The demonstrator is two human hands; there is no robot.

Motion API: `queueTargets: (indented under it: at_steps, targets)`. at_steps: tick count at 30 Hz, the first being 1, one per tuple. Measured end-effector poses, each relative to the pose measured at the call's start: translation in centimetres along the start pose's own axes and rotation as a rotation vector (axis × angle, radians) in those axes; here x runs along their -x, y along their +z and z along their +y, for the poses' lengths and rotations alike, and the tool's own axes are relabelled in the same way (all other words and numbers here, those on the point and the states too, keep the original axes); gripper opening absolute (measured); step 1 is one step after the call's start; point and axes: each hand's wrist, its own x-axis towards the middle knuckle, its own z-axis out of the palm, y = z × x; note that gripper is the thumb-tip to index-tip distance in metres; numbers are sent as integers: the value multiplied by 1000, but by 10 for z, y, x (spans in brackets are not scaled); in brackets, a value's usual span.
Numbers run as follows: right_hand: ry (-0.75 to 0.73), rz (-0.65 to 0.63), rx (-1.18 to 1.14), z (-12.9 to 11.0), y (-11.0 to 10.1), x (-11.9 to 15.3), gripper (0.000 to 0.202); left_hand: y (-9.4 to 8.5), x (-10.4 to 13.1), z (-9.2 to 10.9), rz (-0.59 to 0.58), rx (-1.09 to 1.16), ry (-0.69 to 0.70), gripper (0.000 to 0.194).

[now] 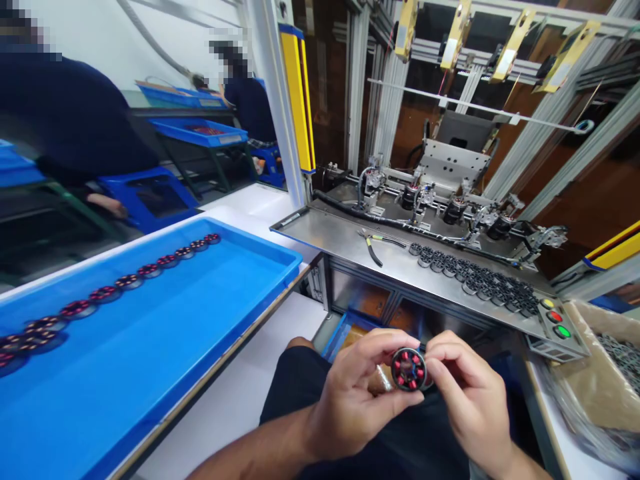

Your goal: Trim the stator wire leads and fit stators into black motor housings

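1. Down at lap level, the left hand (350,393) and the right hand (467,393) pinch a small round wound stator (409,369) between their fingertips, its face with the red coils turned up toward the camera.
2. Fingers cover the stator's rim on both sides, so its back and edge cannot be made out; both forearms are cut off by the bottom of the frame.
3. To the left, a blue tray (165,347) carries a row of wound stators (125,283); the nearest ones blur at the picture's edge.
4. Across from the person, the steel machine shelf (340,237) holds pliers (373,245) and a cluster of dark bare stator cores (475,277), too small to count.
5. Yellow, red and green push buttons (554,317) sit on a corner panel; no lettering on them is legible.
6. At the right, a cardboard box (600,373) of grey parts is cut off by the frame.
7. Yellow hanging tags (505,47) overhead show white labels, unreadable.
8. Two people in dark shirts sit beyond, at the left.
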Motion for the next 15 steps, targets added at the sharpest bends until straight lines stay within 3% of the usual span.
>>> queueTargets:
  at_steps: [3, 6, 10, 15]
  targets:
    - [189, -11, -224, 10, 8, 6, 20, -1, 4, -3, -32, -46, 73, 84]
    - [313, -47, -396, 19, 11, 11, 22, -2, 4, -4, -46, -39, 101, 89]
    - [361, -100, -499, 26, 10, 13, 22, -5, 4, -5, -39, -77, 79, 86]
    - [312, -104, -367, 15, 4, 1, 25, -10, 10, -7, -25, -257, 62, 68]
